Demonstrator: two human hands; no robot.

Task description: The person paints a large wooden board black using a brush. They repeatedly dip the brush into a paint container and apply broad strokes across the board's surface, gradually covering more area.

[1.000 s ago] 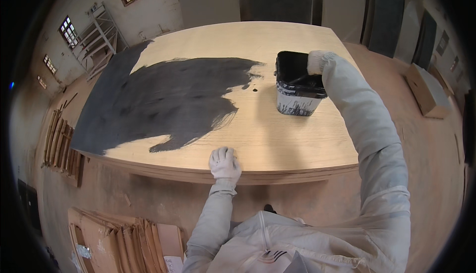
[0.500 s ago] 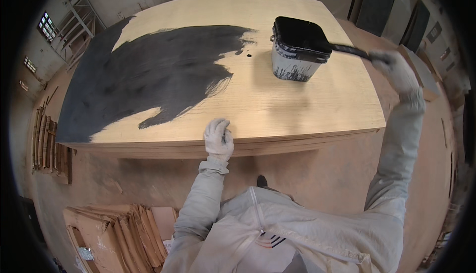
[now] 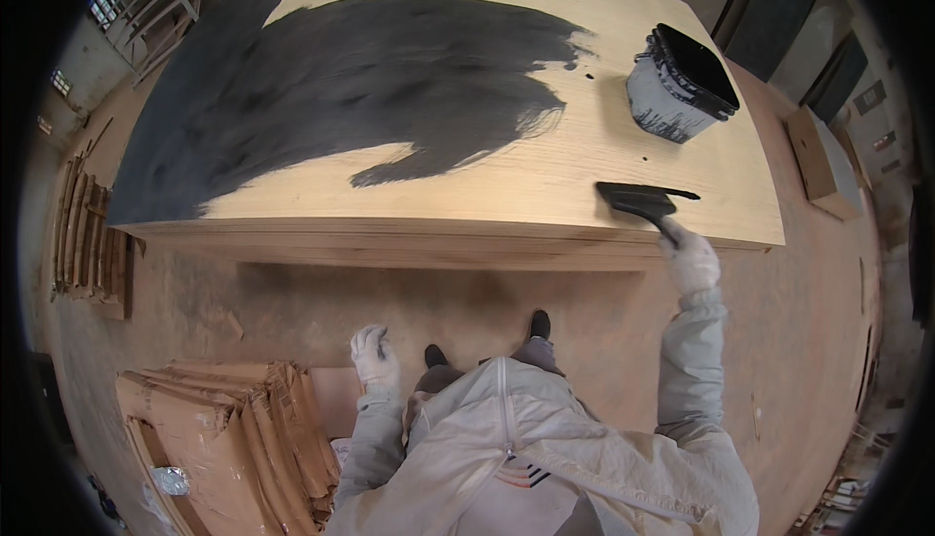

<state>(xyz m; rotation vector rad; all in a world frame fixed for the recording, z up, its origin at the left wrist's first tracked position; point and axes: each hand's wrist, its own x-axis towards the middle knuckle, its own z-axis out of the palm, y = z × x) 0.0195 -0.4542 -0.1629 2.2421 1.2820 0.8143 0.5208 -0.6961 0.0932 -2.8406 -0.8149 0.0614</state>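
In my gloved right hand is the handle of a wide black paintbrush. Its bristle end meets bare wood near the front edge of the board stack, and a short black streak runs right from it. Dark paint covers the left and middle of the top panel, with a ragged edge. Beyond the brush, a white bucket with a paint-smeared black rim stands on the panel. My gloved left hand hangs in front of the stack, away from it, fingers loosely bent and holding nothing.
Folded cardboard is piled on the floor at my lower left. Bundled wooden strips lie left of the stack. A metal rack stands at the far left, dark panels lean at the far right, and a carton sits near them.
My right hand has brought the brush from the bucket's rim down to the panel's near right, leaving a black streak. My left hand has left the stack's edge. The view has shifted.
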